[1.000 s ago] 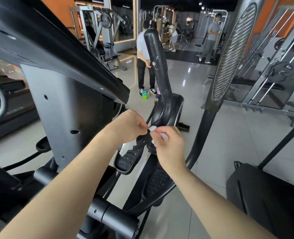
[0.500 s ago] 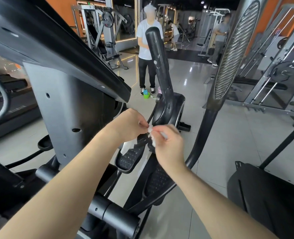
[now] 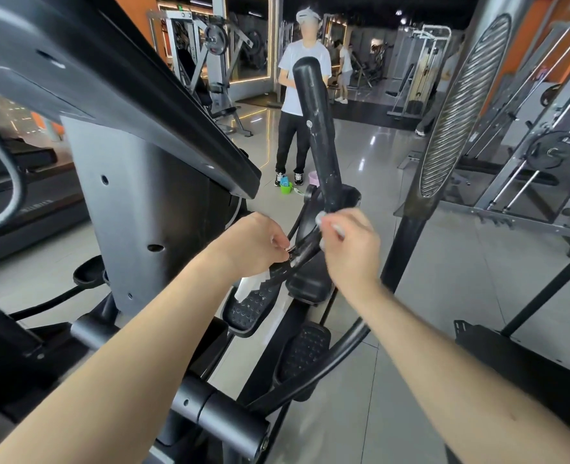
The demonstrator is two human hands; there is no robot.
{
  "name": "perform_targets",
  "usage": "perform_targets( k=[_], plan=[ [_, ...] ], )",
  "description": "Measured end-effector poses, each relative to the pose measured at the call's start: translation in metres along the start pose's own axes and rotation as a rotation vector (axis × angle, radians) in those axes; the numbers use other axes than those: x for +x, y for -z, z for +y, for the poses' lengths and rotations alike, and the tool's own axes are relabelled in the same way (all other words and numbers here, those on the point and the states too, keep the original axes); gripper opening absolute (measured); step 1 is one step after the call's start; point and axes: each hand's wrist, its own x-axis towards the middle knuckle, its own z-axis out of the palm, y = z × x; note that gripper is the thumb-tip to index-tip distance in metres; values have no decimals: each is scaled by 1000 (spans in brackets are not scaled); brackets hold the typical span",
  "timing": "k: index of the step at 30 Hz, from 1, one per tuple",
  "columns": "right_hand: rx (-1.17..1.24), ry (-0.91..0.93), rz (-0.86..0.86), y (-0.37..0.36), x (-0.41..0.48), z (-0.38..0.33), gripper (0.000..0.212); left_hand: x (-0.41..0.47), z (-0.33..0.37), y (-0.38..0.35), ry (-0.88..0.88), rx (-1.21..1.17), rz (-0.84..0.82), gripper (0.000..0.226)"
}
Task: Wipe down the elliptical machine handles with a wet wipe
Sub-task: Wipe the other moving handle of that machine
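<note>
Glossy grey tile floor (image 3: 420, 262) bouncing the lights everywhere, orange walls (image 3: 133, 11) up top. Treadmill (image 3: 25, 192) off to the left, plate-loaded machines (image 3: 210, 51) by an LED-framed mirror (image 3: 248, 38) at the back, a rack (image 3: 524, 182) with a weight plate (image 3: 552, 152) on the right. Person in a white tee (image 3: 302, 78) standing mid-floor, green cup (image 3: 286, 188) by their feet

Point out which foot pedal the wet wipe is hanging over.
The farther pedal, on the left just below the left hand: the wipe dangles across its top edge in this view. The nearer pedal, lower right, has nothing over it.
</note>
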Motion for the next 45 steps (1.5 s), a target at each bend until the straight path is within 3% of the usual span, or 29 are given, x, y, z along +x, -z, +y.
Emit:
perform_targets(
  k=[2, 5, 11, 14, 19, 21, 26, 33, 39, 45],
  plan=[
    [-116, 141, 23, 6, 27, 6, 9, 0, 1, 0, 9, 5, -6, 21],
    [-325, 347, -95, 5, 40, 10, 15, 0, 1, 2, 14, 11, -18, 24],
    [-597, 237, -339, -7, 39, -3, 22, 0, 2, 4, 27, 12, -19, 26],
    [-451, 44, -331, -5, 26, -12, 29, 0, -3, 5, 25, -6, -24, 26],
    [-26, -198, -275, -8, -17, -39, 23, -8, -9, 6, 8, -2, -1, 28],
    [32, -188, -270, -6, -21, -39, 30, -10, -10, 8, 1, 24, 4, 29],
    [-142, -80, -94, 5, 3, -19, 16, -17, -11, 11, 5, 66, 26, 28],
    [102, 34, -204, -19, -52, -39, 14, -25, -18, 6, 15, 95, 88, 10],
    [24, -126, 5, -10, -30, -20, 12, -36, -23, 3, 56, 122, 159, 6],
    [198, 60, -127, -29, -79, -45, 6, -49, -30, -6, 88, 94, 234, 7]
  ],
)
